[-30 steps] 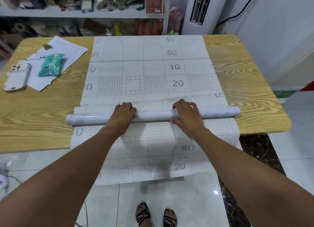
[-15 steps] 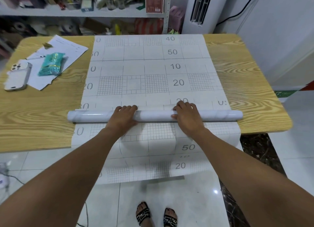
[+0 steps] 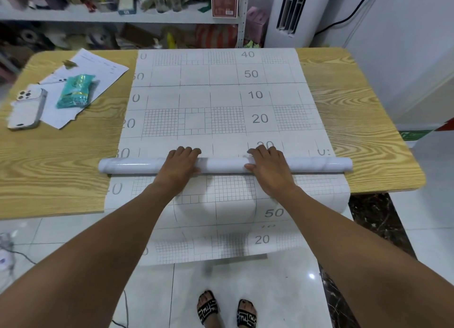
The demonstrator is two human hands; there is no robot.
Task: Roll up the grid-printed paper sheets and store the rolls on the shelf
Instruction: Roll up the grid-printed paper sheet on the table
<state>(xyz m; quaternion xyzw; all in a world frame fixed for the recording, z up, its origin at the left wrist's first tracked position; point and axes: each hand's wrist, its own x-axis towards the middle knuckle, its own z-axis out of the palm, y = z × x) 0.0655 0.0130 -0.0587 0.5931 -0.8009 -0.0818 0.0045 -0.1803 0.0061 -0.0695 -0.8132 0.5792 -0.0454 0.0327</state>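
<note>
Paper covers the middle of the wooden table (image 3: pixel 49 160); the grid-printed sheet (image 3: pixel 221 101) lies flat on it, pale grey-white, ruled into large boxes with patches of fine squares; grey numerals 40, 50, 10 and 20 run down its right half. Its far edge reaches the back edge of the table; its near end hangs over the front edge and bows outward above the floor tiles.

Across the sheet, near the front edge, lies the roll (image 3: pixel 221 165); it is a slim, glossy white tube with faint grey marbling, and its ends stick out just past the sheet's sides.

My left hand (image 3: pixel 180 163) is draped over the roll left of centre, fingers curled across the top, tips touching the flat sheet beyond; my right hand (image 3: pixel 269 165) does the same right of centre, thumb tucked against the near side; both hold the roll, with a bare stretch of tube between them.

At the far left of the table a phone (image 3: pixel 27 109) lies face down and a teal packet (image 3: pixel 76 91) rests on loose white papers (image 3: pixel 98 69); the shelf (image 3: pixel 122 15) behind is crowded.
</note>
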